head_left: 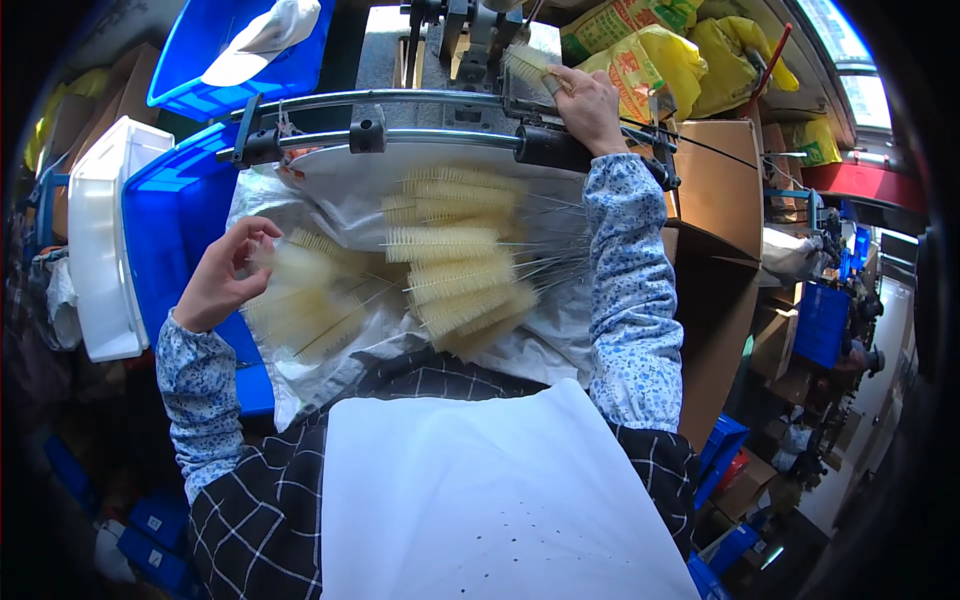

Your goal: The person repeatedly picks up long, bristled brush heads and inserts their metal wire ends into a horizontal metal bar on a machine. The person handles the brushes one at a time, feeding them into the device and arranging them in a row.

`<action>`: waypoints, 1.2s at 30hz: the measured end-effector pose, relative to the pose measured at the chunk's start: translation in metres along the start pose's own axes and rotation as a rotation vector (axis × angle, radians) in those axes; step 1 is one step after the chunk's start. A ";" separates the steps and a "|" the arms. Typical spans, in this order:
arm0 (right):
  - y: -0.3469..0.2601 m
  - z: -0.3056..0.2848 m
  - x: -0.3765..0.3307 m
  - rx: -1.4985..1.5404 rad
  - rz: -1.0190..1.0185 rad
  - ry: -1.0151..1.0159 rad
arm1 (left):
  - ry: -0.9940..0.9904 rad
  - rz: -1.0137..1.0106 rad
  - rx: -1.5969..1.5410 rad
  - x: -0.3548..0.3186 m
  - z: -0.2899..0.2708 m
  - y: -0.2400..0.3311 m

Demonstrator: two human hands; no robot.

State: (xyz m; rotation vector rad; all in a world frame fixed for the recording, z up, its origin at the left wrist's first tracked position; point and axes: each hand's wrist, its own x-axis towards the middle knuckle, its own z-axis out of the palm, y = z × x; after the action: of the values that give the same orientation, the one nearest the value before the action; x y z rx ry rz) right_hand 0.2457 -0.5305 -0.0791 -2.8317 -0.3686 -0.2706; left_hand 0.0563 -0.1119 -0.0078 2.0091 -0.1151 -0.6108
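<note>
My right hand (588, 108) is up at the machine, its fingers closed on a cream-bristled bottle brush (527, 66) whose bristles point up and left. On the left, my left hand (225, 272) has its thumb and fingers curled together at the edge of a blurred bottle brush (285, 268), which it seems to pinch. Below that brush lies a loose, blurred pile of similar brushes (318, 318). A stack of brushes (455, 280) lies in the middle on a white plastic sheet (560, 335), their thin wire stems pointing right.
Two metal rods (430, 137) with black collars cross in front of the machine (460, 60). Blue bins (165, 200) and a white tub (105, 240) stand at the left. A cardboard box (715, 190) and yellow bags (650, 70) are at the right. White cloth (480, 490) covers my lap.
</note>
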 end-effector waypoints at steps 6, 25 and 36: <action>0.005 0.008 0.013 -0.227 -0.165 0.143 | 0.150 0.192 -0.067 -0.008 -0.020 0.027; 0.032 -0.011 -0.024 0.011 0.170 0.213 | 0.458 0.384 0.025 -0.041 -0.052 0.025; -0.008 0.002 -0.012 0.109 0.178 0.245 | 0.599 0.390 0.001 -0.062 -0.070 0.020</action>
State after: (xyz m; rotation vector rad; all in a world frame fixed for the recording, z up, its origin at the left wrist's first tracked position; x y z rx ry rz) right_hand 0.2324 -0.5249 -0.0814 -2.6611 -0.0770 -0.5349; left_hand 0.0387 -0.0452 0.0587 2.0133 -0.1376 0.2428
